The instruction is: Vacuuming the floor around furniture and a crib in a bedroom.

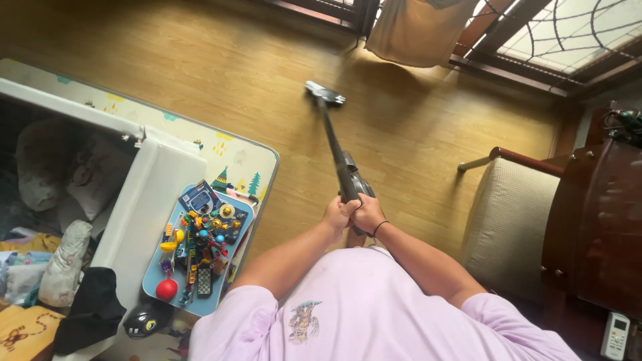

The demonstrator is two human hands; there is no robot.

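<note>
Both my hands grip the handle of a dark stick vacuum cleaner (348, 170) in front of my chest. My left hand (336, 215) and my right hand (368, 212) are pressed together around the handle, fingers closed. A thin black band sits on my right wrist. The vacuum's tube runs away from me to its grey floor head (324, 93), which rests on the wooden floor (221, 80) near a window. I wear a pale pink shirt.
A colourful toy activity board (197, 251) leans by a white padded barrier (144, 207) on a patterned play mat (234, 157) at left. A beige cushioned chair (505, 220) and dark wooden cabinet (595, 227) stand at right. A curtain (414, 30) hangs ahead.
</note>
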